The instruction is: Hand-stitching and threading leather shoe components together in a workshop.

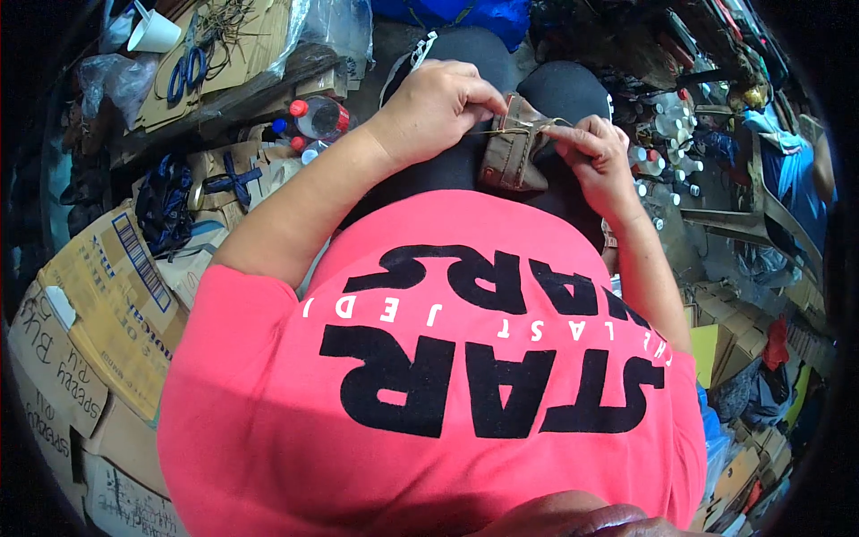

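On my dark-clad thighs rests a small brown leather-like piece (510,161), folded into a pouch-like shape with seams along it. A thin pale cord (514,132) runs across its upper part and loops out at the right. My left hand (438,107) is at its upper left, thumb and fingertips pinched on the cord's left end. At the other side, my right hand (595,161) has thumb and forefinger closed on the cord, close to the piece's right edge. The fingertips partly cover the cord.
Blue-handled scissors (187,75) lie on stacked cardboard at the far left, by a white cup (155,32). A red-labelled bottle (320,119) is beyond my left forearm. Cardboard boxes (116,295) stand at the left. Several white bottles (673,121) and a blue cloth (783,157) are at the right.
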A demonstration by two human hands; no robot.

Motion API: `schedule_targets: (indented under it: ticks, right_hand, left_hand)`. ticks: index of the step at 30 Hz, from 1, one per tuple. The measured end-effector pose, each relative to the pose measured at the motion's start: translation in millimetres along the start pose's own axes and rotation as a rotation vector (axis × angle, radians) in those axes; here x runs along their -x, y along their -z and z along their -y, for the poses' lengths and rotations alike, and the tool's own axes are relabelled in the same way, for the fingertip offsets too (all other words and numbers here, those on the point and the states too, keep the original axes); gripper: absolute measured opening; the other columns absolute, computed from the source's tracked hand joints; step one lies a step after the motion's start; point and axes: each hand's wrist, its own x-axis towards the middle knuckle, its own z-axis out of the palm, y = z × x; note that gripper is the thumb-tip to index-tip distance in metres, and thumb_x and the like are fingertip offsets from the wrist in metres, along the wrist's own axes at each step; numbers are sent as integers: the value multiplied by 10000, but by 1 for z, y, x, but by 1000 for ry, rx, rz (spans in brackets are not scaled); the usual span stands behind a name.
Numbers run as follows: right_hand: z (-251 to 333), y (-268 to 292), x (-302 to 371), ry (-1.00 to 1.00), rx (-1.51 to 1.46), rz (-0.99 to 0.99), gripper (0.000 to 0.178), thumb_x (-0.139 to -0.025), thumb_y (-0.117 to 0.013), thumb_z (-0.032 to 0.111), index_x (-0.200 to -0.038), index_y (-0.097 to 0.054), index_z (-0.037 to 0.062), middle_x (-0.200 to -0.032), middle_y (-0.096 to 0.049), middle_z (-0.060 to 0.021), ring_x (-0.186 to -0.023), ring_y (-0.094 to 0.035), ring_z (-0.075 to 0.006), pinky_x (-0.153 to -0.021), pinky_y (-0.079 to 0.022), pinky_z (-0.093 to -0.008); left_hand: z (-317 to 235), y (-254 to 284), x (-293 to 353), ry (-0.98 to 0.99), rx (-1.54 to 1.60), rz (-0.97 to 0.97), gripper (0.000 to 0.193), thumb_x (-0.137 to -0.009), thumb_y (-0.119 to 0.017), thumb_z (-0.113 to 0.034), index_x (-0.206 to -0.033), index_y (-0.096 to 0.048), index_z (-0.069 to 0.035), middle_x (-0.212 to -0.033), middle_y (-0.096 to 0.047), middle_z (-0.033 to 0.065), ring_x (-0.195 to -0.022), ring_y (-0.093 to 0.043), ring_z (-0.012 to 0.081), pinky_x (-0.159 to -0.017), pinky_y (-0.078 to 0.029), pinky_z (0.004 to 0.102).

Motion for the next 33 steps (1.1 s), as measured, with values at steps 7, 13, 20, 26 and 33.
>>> schedule_targets:
  ticks: [7,13,20,26,33]
  right_hand:
    - [-12,11,-25,-37,-91,171,232,-804,-659,80,-933,-739,255,-795,-558,49,-858,-522,-166,-864,-303,-355]
    - [-11,9,-26,-68,-108,181,238,-804,-662,78,-935,-745,258,-822,-561,53,-883,-515,-157,-882,-294,-350]
    - [-16,9,-23,-68,-153,181,235,-790,-684,97,-950,-753,255,-820,-568,52,-880,-517,-156,-889,-301,-344]
    - [-20,6,-21,-30,-204,138,243,-771,-703,90,-960,-758,232,-802,-601,45,-842,-532,-155,-839,-358,-304]
    - [-20,-1,-25,-12,-226,70,198,-746,-737,97,-923,-759,185,-767,-640,26,-807,-550,-153,-785,-394,-290]
  left_hand:
    - [3,-6,2,4,-82,2,165,-749,-727,-68,-890,-743,-151,-695,-496,41,-715,-502,215,-666,-416,341]
    - [3,-7,-1,-43,-122,11,152,-751,-724,-69,-878,-743,-152,-711,-493,46,-725,-506,229,-667,-418,341]
    - [-9,-6,-7,-118,-227,85,160,-750,-714,-86,-886,-741,-166,-721,-509,29,-763,-520,230,-742,-401,357]
    - [12,-5,-1,-35,-140,137,237,-754,-704,-83,-942,-755,-218,-734,-533,2,-780,-513,192,-756,-388,339]
    - [17,-16,-8,1,-103,122,210,-756,-713,-112,-920,-758,-236,-715,-556,-35,-789,-521,169,-784,-366,348]
